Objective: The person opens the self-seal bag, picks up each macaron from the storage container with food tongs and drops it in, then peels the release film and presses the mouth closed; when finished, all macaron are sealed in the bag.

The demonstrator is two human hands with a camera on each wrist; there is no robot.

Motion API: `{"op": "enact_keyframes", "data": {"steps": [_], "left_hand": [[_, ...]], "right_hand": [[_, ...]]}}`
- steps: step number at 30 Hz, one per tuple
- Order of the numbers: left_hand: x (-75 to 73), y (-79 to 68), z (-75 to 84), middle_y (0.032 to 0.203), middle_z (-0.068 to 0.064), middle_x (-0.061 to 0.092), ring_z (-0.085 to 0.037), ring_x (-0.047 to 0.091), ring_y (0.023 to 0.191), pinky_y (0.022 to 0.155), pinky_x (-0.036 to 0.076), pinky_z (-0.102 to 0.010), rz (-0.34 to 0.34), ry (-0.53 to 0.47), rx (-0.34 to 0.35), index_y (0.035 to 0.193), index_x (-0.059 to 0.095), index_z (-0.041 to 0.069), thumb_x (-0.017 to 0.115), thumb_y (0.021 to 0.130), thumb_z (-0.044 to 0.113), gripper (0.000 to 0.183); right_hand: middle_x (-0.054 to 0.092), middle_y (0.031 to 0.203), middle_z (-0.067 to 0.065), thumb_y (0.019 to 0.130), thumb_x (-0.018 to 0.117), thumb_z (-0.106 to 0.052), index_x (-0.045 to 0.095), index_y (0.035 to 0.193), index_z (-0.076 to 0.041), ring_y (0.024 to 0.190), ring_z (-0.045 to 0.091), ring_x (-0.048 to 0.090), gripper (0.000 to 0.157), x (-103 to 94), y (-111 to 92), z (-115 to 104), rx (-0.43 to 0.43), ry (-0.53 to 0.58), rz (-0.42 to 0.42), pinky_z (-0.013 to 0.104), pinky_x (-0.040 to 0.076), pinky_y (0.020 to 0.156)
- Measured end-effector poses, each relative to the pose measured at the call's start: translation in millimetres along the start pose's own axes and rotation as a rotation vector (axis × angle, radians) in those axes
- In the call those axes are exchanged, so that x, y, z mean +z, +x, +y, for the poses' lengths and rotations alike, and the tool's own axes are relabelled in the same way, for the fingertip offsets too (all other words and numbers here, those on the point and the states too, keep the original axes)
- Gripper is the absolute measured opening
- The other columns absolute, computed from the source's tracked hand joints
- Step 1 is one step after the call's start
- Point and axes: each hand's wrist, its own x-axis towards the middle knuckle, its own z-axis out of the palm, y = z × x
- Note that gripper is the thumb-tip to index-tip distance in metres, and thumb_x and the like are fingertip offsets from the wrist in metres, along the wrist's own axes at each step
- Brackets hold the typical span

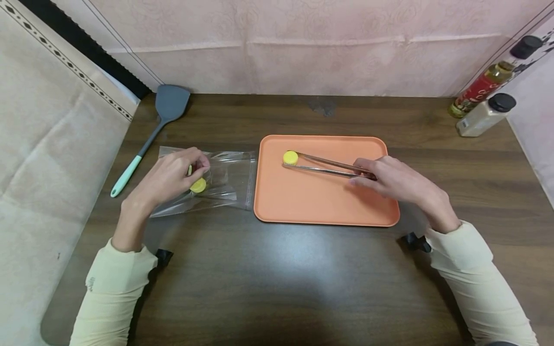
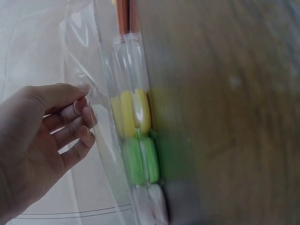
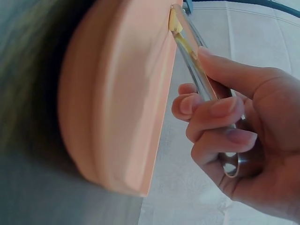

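Observation:
A clear plastic bag [image 1: 240,175] lies to the left of an orange tray [image 1: 303,204]. My left hand [image 1: 166,175] pinches the bag's upper film between thumb and fingertips, lifting it. Inside the bag, the left wrist view shows yellow macarons [image 2: 142,112], a green macaron [image 2: 135,160] and a pale macaron [image 2: 152,205]; my hand covers most of them in the head view. Over the tray, my right hand [image 1: 396,182] holds metal tongs [image 1: 311,169]. A single yellow macaron [image 1: 290,157] sits between the tong tips near the tray's upper left.
A grey spatula with a mint handle [image 1: 126,177] lies at the back left of the wooden table [image 1: 277,269]. At the back right stand an oil bottle with a red label [image 1: 478,93] and a black-capped jar [image 1: 482,117]. Pale cloth [image 1: 303,48] hangs behind.

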Motion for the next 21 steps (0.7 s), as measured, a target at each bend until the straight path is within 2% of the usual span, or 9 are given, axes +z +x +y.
{"op": "enact_keyframes", "data": {"steps": [5, 12, 18, 21], "left_hand": [[0.5, -0.1, -0.4, 0.099, -0.010, 0.071, -0.021, 0.062, 0.085, 0.072, 0.052, -0.039, 0.000, -0.003, -0.005, 0.107, 0.072, 0.004, 0.069, 0.107, 0.007, 0.004], [0.6, 0.3, -0.6, 0.099, -0.009, 0.071, -0.021, 0.063, 0.085, 0.072, 0.053, -0.039, 0.002, -0.003, -0.006, 0.107, 0.072, 0.004, 0.070, 0.107, 0.007, 0.003], [0.8, 0.7, -0.8, 0.099, -0.009, 0.071, -0.020, 0.062, 0.085, 0.072, 0.052, -0.039, 0.005, 0.000, 0.002, 0.107, 0.072, 0.004, 0.070, 0.107, 0.007, 0.003], [1.0, 0.4, -1.0, 0.099, -0.009, 0.071, -0.020, 0.063, 0.085, 0.072, 0.053, -0.039, 0.005, 0.001, 0.002, 0.107, 0.072, 0.004, 0.070, 0.107, 0.007, 0.004]], "right_hand": [[0.045, 0.072, -0.010, 0.108, 0.073, -0.024, 0.064, 0.097, -0.016, 0.062, 0.006, 0.041, 0.017, -1.3, -1, -1, -0.020, -0.008, 0.025, 0.027, 0.036, 0.062], [0.055, 0.075, -0.009, 0.109, 0.072, -0.021, 0.069, 0.102, -0.014, 0.063, 0.004, 0.044, 0.010, -2.1, 1, -8, -0.067, 0.035, 0.027, 0.026, 0.040, 0.062], [0.058, 0.075, -0.009, 0.110, 0.070, -0.022, 0.070, 0.101, -0.016, 0.062, 0.003, 0.047, 0.011, 2.4, 12, -27, -0.121, 0.081, -0.012, 0.026, 0.041, 0.062], [0.054, 0.072, -0.009, 0.110, 0.070, -0.025, 0.068, 0.099, -0.016, 0.060, 0.003, 0.045, 0.015, 7.7, 22, -40, -0.154, 0.072, -0.019, 0.026, 0.039, 0.060]]}}
